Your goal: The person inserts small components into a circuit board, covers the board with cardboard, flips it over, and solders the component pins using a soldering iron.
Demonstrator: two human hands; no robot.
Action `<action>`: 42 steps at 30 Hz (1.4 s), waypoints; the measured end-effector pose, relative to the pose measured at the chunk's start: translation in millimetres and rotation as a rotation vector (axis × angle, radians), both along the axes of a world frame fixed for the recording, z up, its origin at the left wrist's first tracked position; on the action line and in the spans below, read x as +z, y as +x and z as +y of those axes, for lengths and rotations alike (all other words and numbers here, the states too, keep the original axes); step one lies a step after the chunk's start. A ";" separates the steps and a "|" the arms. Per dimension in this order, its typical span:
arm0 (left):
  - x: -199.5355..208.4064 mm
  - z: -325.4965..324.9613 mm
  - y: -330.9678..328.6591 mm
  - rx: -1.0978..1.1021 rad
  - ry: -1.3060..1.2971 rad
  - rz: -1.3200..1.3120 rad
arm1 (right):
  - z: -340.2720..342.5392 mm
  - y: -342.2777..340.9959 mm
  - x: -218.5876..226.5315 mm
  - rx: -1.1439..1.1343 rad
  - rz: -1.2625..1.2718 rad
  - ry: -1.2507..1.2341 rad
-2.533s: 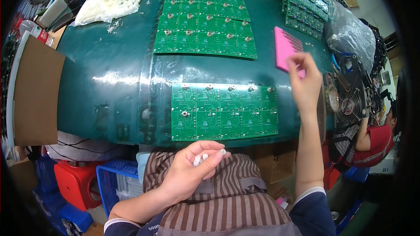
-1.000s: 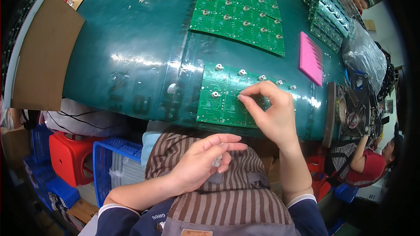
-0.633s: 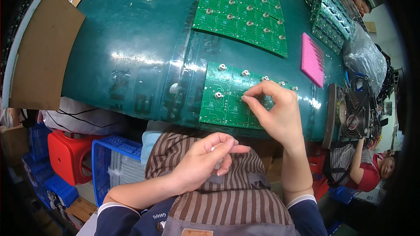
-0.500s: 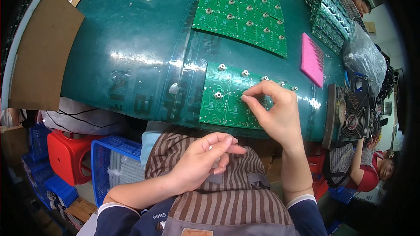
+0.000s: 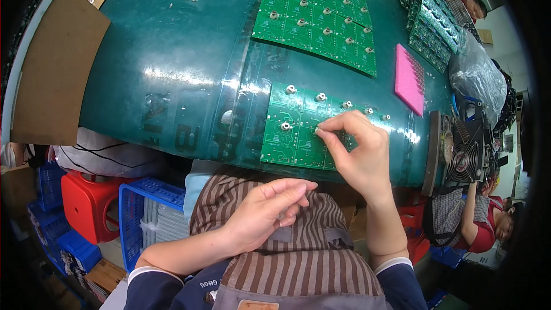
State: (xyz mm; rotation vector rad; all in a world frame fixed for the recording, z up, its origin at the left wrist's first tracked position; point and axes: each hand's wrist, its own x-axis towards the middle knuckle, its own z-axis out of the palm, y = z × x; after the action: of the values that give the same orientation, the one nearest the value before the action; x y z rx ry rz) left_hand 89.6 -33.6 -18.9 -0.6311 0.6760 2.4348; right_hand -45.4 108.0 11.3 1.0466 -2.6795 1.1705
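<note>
Overhead, a dark green bench (image 5: 172,51) carries a circuit panel (image 5: 293,132) under the pinching right hand (image 5: 359,152); the left hand (image 5: 264,215) cups loosely below, pink foam (image 5: 408,77) beyond.

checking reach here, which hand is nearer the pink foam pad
Right. The right hand rests on the near circuit board, below-left of the pink foam pad; the left hand lies farther off, over the lap.

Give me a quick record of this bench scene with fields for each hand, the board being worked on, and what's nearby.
right hand: fingertips pinched on the near circuit board
left hand: loosely curled over the striped apron, contents unclear
board: green panel, small silver parts along its far edge
surface: dark green mat
nearby: second green panel, pink foam block, cooling fan
</note>
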 end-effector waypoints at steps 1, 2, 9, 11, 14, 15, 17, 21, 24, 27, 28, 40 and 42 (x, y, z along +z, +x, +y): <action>0.5 0.2 -0.1 0.000 0.000 -0.002 | 0.0 0.0 -0.6 -0.003 -0.002 -0.003; 0.7 0.4 -0.2 0.000 0.001 -0.005 | -0.3 0.4 -1.3 -0.004 -0.002 -0.003; -3.6 1.9 0.3 0.002 -0.021 0.025 | 2.7 9.2 -10.6 0.011 0.194 -0.022; -6.4 2.4 1.1 0.014 -0.018 0.041 | 7.5 7.0 -10.3 0.036 0.222 0.000; -7.7 2.3 1.3 0.000 -0.036 0.052 | 18.0 -4.7 -0.6 0.109 0.078 0.008; -6.7 1.5 2.4 -0.008 -0.023 0.047 | 26.1 -11.5 3.5 0.109 0.055 0.005; -5.8 0.5 4.9 0.007 -0.023 0.039 | 46.0 -38.0 7.6 0.073 0.052 0.000; 1.9 5.7 -1.0 -0.061 -0.109 0.050 | 129.4 -118.9 -10.2 -0.609 0.390 0.043; 2.7 9.1 -4.0 -0.079 -0.107 0.041 | 154.5 -153.5 -19.9 -0.666 0.397 0.097; 1.2 12.0 -4.2 -0.072 -0.092 0.051 | 159.3 -168.0 -28.4 -0.613 0.363 0.181; 0.7 12.6 -4.3 -0.064 -0.080 0.064 | 159.5 -170.4 -30.6 -0.583 0.409 0.193; 8.1 20.8 -19.5 0.026 -0.042 0.155 | 83.5 -46.1 3.3 -0.282 -0.006 -0.207; 10.3 24.0 -21.7 0.102 0.041 0.152 | 64.1 11.9 19.5 -0.119 -0.457 -0.463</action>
State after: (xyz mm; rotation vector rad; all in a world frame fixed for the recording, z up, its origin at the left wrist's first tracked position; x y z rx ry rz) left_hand 68.0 -9.6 -8.6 -0.4781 0.6663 2.6047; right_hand -33.5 172.1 30.8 0.5938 -2.4937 2.0744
